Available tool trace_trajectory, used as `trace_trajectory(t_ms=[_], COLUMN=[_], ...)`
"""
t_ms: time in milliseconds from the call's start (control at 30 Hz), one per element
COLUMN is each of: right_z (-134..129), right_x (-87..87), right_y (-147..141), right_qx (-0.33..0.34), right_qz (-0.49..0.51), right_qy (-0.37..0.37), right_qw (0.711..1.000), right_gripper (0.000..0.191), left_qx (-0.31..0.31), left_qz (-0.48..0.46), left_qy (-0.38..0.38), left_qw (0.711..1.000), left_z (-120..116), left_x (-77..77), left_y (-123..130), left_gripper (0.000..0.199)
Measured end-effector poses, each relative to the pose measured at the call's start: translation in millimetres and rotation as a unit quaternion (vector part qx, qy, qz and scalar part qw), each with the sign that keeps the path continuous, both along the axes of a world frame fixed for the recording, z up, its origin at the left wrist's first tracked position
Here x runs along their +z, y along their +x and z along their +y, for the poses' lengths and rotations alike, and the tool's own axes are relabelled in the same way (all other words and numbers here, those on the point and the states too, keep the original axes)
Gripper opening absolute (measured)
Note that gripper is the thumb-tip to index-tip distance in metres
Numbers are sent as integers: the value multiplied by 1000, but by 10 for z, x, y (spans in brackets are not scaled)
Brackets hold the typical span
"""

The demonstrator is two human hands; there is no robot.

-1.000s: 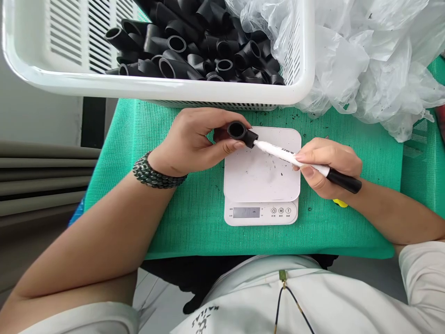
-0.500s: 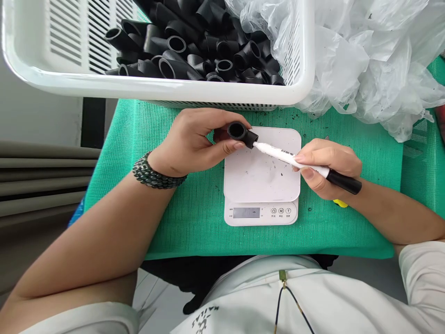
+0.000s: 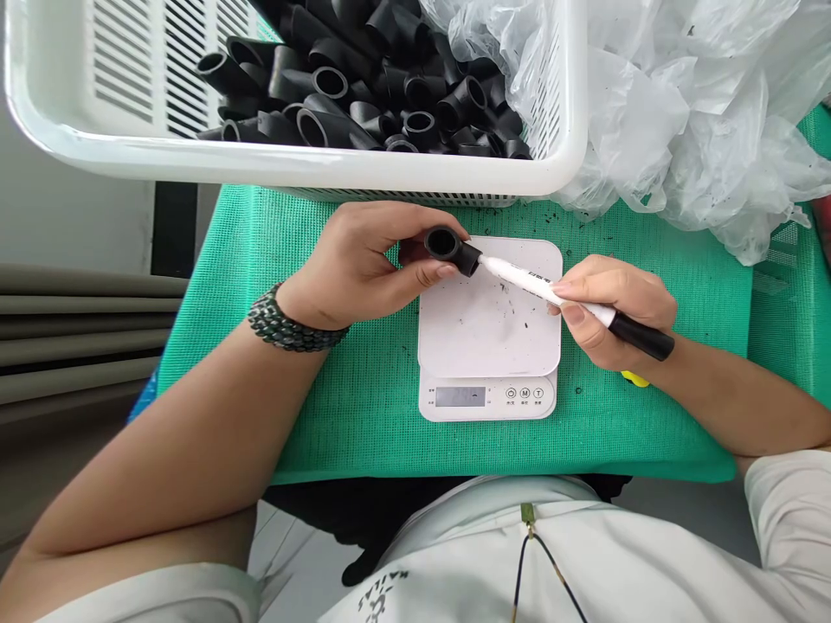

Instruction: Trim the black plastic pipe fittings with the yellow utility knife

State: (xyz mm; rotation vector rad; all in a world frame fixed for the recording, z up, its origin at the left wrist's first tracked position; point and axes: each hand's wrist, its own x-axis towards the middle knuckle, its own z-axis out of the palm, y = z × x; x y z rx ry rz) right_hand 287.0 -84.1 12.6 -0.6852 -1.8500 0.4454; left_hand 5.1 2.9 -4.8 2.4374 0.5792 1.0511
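Two hands point(image 3: 367, 264), one held black fitting point(image 3: 462, 254), one marker point(image 3: 520, 281), one scale point(image 3: 490, 324), three buttons point(image 3: 525, 393), one basket point(image 3: 325, 169), many heaped fittings point(image 3: 389, 82)

Basket point(image 3: 325, 169) gets cut off up top, can't read the scale display point(image 3: 460, 396), right hand point(image 3: 621, 305) covers part of some yellow thing point(image 3: 635, 379).

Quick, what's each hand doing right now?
Left hand: closed, holding a black pipe fitting.
Right hand: closed around a white marker, its front end at the fitting's side opening.
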Motion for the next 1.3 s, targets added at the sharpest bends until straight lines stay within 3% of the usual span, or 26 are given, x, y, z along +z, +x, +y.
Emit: trace_trajectory(t_ms=[233,433,733,967,1300], right_z=[14,-25,-10,-31,-18], right_x=[2,8,-13,14,14], right_y=[-16,7,2,26,17], right_qx=[36,-4,37,-2,0], right_qz=[-2,-9,-3,-31,-44], right_qy=[9,-14,-4,-18,-5], right_qw=[999,1000,999,999,999], right_gripper=[16,16,13,13,13], left_qx=[2,-1,-1,-8,-1], left_qz=[0,2,1,-2,3], left_qy=[6,11,2,-3,10], left_qw=[1000,1000,1000,1000,1000], left_z=[3,1,-2,5,2], left_x=[3,-10,-11,-12,-12], left_y=[3,0,-2,-3,-17], left_gripper=[32,34,32,33,35])
